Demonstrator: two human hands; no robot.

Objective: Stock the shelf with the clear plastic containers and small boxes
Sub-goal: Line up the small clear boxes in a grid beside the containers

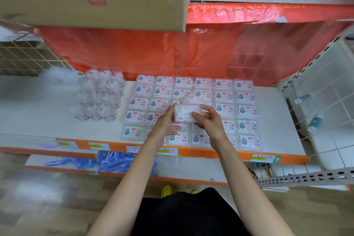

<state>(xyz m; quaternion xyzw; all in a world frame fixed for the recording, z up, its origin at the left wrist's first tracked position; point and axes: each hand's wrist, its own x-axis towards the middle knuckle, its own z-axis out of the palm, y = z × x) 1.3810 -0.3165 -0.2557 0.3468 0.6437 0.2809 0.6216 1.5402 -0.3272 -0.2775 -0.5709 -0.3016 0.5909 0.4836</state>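
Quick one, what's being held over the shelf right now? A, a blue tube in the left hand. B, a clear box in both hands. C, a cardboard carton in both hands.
B: the left hand and right hand together hold a clear box above the rows of labelled boxes on the shelf.

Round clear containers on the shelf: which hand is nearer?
Left. The left hand is right of the round clear containers; the right hand is farther right, beyond the clear box both hold.
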